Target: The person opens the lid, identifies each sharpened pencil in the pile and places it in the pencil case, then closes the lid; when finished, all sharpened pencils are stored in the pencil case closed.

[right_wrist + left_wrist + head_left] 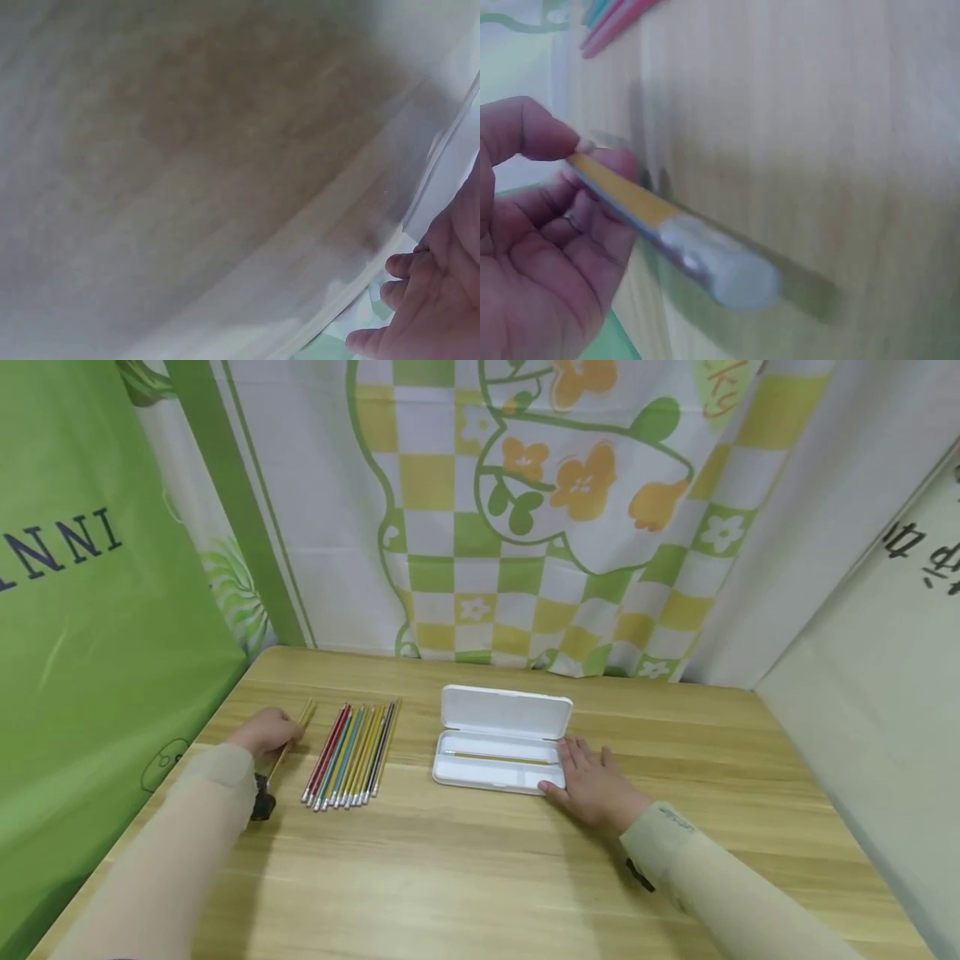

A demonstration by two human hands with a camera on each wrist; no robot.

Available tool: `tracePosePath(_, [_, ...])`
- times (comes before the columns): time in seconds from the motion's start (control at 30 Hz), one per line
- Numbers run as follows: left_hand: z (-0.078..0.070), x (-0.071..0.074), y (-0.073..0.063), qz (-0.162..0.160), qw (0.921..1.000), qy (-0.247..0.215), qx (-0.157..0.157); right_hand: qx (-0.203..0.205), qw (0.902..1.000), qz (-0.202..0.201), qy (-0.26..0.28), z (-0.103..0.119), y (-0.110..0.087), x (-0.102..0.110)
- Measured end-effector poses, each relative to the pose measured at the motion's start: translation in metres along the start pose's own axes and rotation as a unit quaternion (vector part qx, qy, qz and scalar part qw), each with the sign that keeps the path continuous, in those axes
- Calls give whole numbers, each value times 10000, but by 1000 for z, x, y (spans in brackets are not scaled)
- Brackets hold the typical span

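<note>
My left hand (pixel 268 732) pinches a yellow pencil (pixel 622 187) between thumb and fingers, its white eraser end toward the wrist camera. To its right, a row of pencils (pixel 351 756) in red, teal, yellow and black lies on the table, eraser ends toward me. A white pencil case (pixel 498 783) stands with its lid (pixel 506 712) raised at the back. Inside the case lies one yellow pencil (pixel 498 758). My right hand (pixel 596 785) rests at the right end of the case with fingers extended, thumb at the front corner.
The wooden table (pixel 465 868) reaches back to a curtain (pixel 450 527) with a checked and flowered print. Green cloth (pixel 112 652) hangs along the left side, and a pale panel with dark writing (pixel 885 635) borders the right.
</note>
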State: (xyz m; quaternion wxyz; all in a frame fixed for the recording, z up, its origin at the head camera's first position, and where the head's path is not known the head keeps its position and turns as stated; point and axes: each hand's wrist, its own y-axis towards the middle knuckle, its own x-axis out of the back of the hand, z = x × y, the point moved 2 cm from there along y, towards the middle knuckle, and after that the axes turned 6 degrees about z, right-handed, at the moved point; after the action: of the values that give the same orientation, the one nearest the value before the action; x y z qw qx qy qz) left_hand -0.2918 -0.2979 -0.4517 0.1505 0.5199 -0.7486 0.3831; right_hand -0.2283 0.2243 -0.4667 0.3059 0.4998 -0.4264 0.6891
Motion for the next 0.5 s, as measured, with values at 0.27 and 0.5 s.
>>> tracePosePath(0.27, [-38, -5, 0, 542, 9933, -440, -916, -15, 9999, -86, -118, -6, 4, -6])
tracePosePath(0.5, [-71, -16, -4, 1123, 9802, -749, -1446, 5, 10000, -49, -65, -4, 2, -4])
